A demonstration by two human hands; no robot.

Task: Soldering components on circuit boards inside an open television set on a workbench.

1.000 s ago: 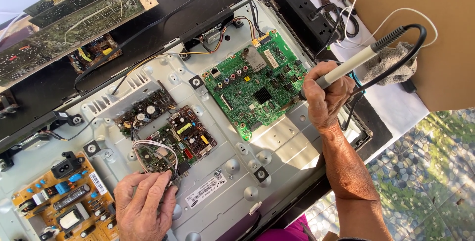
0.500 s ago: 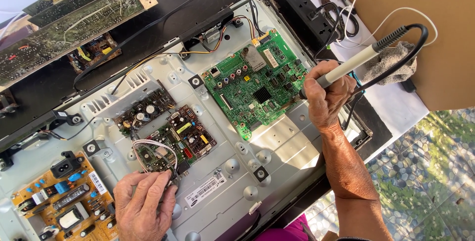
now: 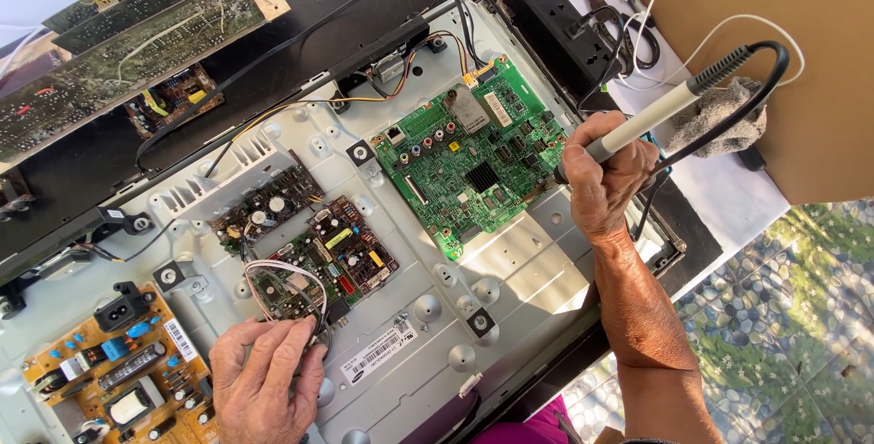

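Observation:
My right hand [image 3: 603, 175] grips a soldering iron [image 3: 669, 109] with a grey handle and black cord, its tip at the right edge of the green main board [image 3: 464, 166]. That board is mounted on the grey metal back panel [image 3: 510, 271] of an opened flat television. My left hand [image 3: 264, 380] rests low on the panel, fingers pinched on a bundle of thin white wires [image 3: 287, 280] that loops up to a small dark circuit board [image 3: 341, 253]. An orange power board [image 3: 118, 371] lies just left of that hand.
A black power strip [image 3: 555, 30] with plugs sits at the top right, scissors [image 3: 628, 16] beside it. A grey rag [image 3: 724, 121] lies on white paper under a brown cardboard sheet [image 3: 801, 52]. Old circuit boards [image 3: 118, 43] on wood lie top left. Pebbled floor shows lower right.

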